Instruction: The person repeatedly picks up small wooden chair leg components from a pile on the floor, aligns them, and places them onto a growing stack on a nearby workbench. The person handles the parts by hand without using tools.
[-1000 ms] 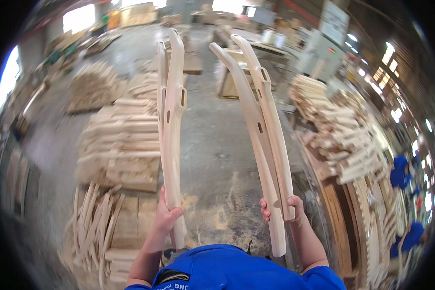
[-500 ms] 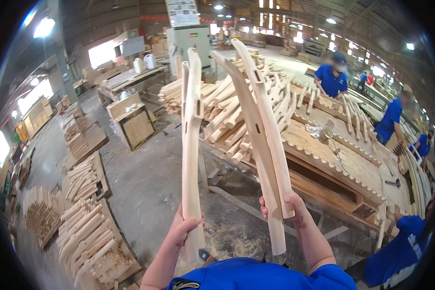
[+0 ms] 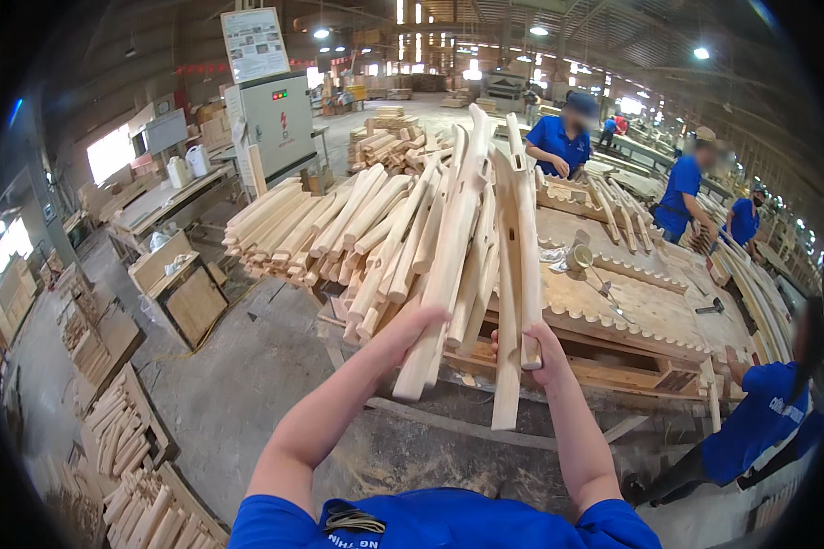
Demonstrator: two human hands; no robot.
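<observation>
My left hand [image 3: 423, 322] is closed around the lower part of a pale, curved wooden furniture leg [image 3: 452, 242] with a slot near its top. Whether a second leg lies behind it, I cannot tell. Two more such legs are in my right hand [image 3: 544, 351], side by side: a slotted leg [image 3: 527, 247] and a longer-hanging leg [image 3: 506, 375] to its left. All of them tilt up and away from me, their far ends in front of a big pile of similar wooden pieces [image 3: 357, 215]. Part of that pile is hidden behind them.
Right of the pile is a wooden worktable with scalloped strips [image 3: 650, 343], a tin can [image 3: 579, 257] and a hammer [image 3: 709, 309]. Several co-workers in blue stand around it, one person [image 3: 760, 421] close on my right. A plywood box [image 3: 188, 302] and a grey cabinet [image 3: 279, 123] are left.
Both hands have moved forward and up with the wooden legs, over the near edge of the pile. The left one has swung right, bringing the two bundles closer together. My view has turned right.
</observation>
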